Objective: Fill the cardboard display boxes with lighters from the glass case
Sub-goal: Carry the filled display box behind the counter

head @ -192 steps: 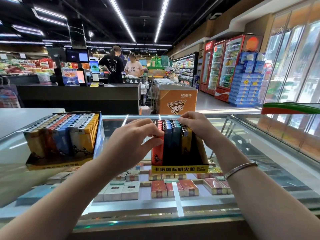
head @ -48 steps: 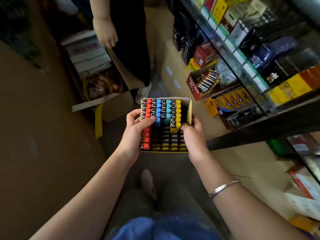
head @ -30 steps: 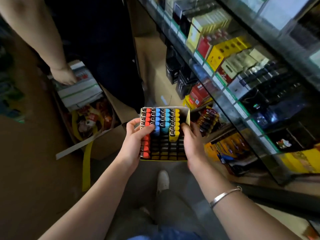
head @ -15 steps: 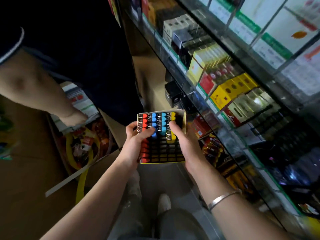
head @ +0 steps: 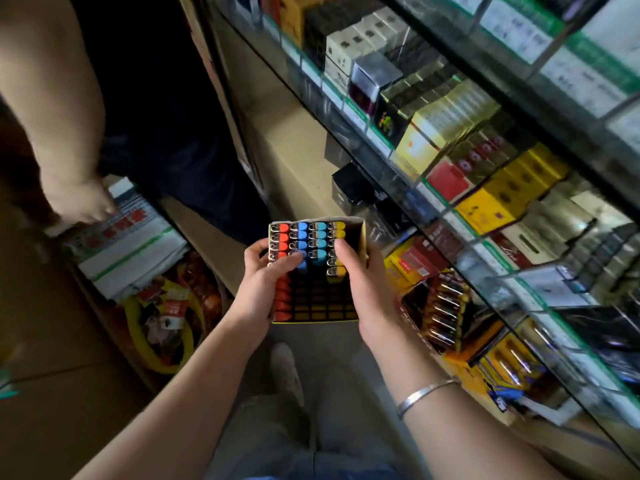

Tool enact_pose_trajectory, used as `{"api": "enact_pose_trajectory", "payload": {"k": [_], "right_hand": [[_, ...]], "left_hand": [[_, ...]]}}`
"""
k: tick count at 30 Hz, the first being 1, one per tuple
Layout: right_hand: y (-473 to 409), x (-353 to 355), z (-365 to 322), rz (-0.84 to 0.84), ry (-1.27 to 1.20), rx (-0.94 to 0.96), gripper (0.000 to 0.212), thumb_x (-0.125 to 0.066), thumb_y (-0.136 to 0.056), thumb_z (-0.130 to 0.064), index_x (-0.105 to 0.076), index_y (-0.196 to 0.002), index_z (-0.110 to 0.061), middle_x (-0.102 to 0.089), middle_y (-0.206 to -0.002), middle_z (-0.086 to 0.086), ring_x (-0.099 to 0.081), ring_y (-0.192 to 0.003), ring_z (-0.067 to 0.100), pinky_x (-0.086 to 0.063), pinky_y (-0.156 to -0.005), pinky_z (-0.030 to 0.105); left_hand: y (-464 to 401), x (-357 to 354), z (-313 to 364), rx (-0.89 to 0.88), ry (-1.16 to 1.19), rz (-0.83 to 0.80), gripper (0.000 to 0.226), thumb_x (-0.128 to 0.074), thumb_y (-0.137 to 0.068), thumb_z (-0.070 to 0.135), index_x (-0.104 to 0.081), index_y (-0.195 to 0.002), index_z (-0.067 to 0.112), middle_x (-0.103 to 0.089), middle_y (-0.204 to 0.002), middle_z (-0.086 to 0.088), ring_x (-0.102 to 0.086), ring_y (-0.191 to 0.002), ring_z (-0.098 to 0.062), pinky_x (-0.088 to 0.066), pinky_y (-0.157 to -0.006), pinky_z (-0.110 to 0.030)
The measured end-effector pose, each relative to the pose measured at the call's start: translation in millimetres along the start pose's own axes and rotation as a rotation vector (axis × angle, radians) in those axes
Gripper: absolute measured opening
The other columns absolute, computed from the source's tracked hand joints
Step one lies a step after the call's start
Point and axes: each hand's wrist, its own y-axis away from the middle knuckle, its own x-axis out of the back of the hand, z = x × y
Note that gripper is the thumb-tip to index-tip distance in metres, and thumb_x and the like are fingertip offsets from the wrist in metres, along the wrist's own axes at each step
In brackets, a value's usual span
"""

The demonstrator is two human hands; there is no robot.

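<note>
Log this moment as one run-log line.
left hand: holds box | right hand: holds box, fingers on lighters | box: partly filled | place: beside shelves

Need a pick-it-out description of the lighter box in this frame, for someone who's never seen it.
Start at the glass shelving of cigarette packs on the right; just left of it, mid-frame, both hands hold a small cardboard box. The left hand and right hand grip its sides. Unlike the packs, it is open-topped, showing red, blue, teal and yellow lighters in rows.
</note>
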Motion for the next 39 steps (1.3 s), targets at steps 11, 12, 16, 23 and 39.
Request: {"api": "enact_pose_trajectory", "payload": {"k": [11,12,16,23,39], "right_hand": [[-49.9,-21.6,-23.4,-0.084,-0.019,-0.024,0.046,-0.066,-0.081,-0.043,-0.054,-0.120,-0.022,-0.068,-0.107,0.000,-0.066,-0.094,0.014,-0.056,-0.080,0.037],[-56.4,-22.6,-25.9,-0.090,-0.016,-0.026,0.046,-0.067,-0.081,-0.043,-0.054,-0.120,-0.023,-0.068,-0.107,0.000,-0.066,-0.094,0.014,-0.056,-0.081,0.038],[-85.5,-32.2,-35.8,-0.141,-0.005,-0.041,0.049,-0.067,-0.080,-0.044,-0.052,-0.122,-0.025,-0.066,-0.111,-0.001,-0.064,-0.100,0.016,-0.054,-0.086,0.042],[-131.0,-67.7,-47.6,-0.163,-0.008,-0.126,0.038,-0.070,-0.072,-0.052,-0.057,-0.104,-0.037,-0.071,-0.097,-0.008,-0.068,-0.089,0.013,-0.059,-0.074,0.039],[-288.8,-186.0,-45.1,-0.054,0.083,-0.175,0.034,-0.044,-0.083,0.007,-0.056,-0.103,-0.018,-0.063,-0.087,-0.001,-0.058,-0.074,0.007,-0.045,-0.048,0.012]], "left_hand": [[-46.3,5.9,18.4,-0.045,0.070,0.006,0.046,-0.068,-0.078,0.024,-0.043,-0.117,0.027,-0.072,-0.091,0.006,-0.070,-0.086,-0.015,-0.055,-0.061,-0.027],[-50.7,5.8,19.6,-0.054,0.083,0.000,0.046,-0.067,-0.079,0.025,-0.043,-0.117,0.027,-0.072,-0.090,0.007,-0.070,-0.085,-0.014,-0.055,-0.061,-0.026],[-74.0,7.1,30.8,-0.042,0.093,-0.038,0.044,-0.066,-0.080,0.028,-0.044,-0.118,0.032,-0.072,-0.093,0.005,-0.070,-0.086,-0.016,-0.055,-0.060,-0.028],[-125.9,25.8,58.9,0.010,0.087,-0.034,0.042,-0.069,-0.079,0.025,-0.046,-0.112,0.036,-0.069,-0.101,-0.003,-0.070,-0.084,-0.021,-0.055,-0.059,-0.033],[-315.8,94.6,120.9,-0.068,-0.172,-0.153,0.054,-0.077,-0.067,0.028,-0.054,-0.110,0.052,-0.062,-0.119,0.005,-0.061,-0.106,-0.017,-0.051,-0.083,-0.030]]}}
